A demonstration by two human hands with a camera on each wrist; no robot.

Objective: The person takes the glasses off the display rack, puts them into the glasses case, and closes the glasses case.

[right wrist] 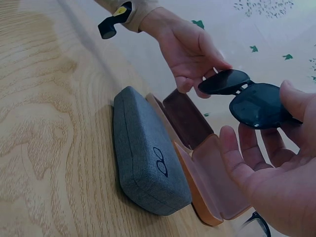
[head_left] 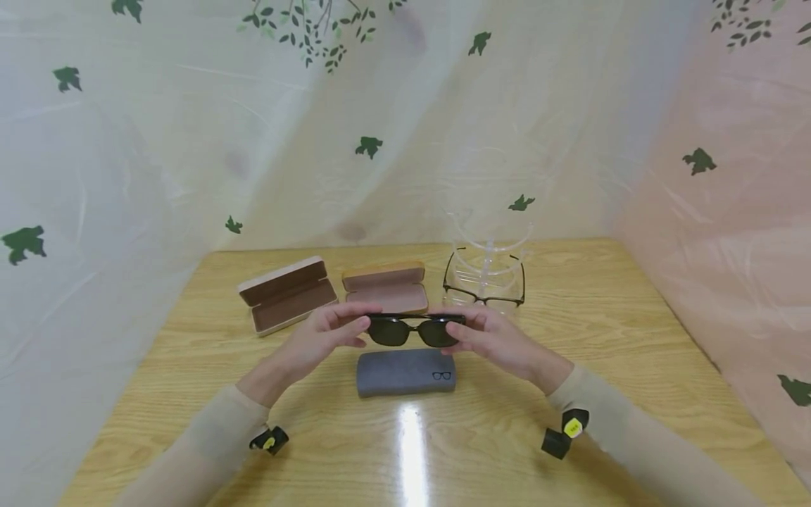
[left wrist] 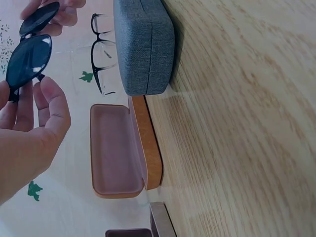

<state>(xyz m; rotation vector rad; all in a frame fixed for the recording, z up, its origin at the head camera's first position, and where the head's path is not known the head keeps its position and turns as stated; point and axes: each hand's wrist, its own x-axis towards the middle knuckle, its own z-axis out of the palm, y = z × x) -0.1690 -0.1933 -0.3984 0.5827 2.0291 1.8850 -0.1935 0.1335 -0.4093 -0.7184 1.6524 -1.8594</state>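
Dark sunglasses (head_left: 389, 332) are held up between both hands, lenses facing the head camera. My left hand (head_left: 324, 334) pinches one end of the frame, and my right hand (head_left: 491, 341) pinches the other, its thumb over the lens edge. In the right wrist view the sunglasses (right wrist: 256, 105) hang above the table, apart from everything else. Just below them a closed grey-blue glasses case (head_left: 405, 373) lies on the table, a small spectacles mark on its lid. Behind the hands stands an open case with an orange-brown shell (head_left: 384, 273) and pinkish lining.
Left of it lies another open case (head_left: 288, 296) with a dark brown lining. At the back right, a clear display stand (head_left: 486, 264) bears black-framed eyeglasses (head_left: 484, 299). The wooden table (head_left: 633, 394) is enclosed by a leaf-printed cloth (head_left: 405, 127) at the back and sides.
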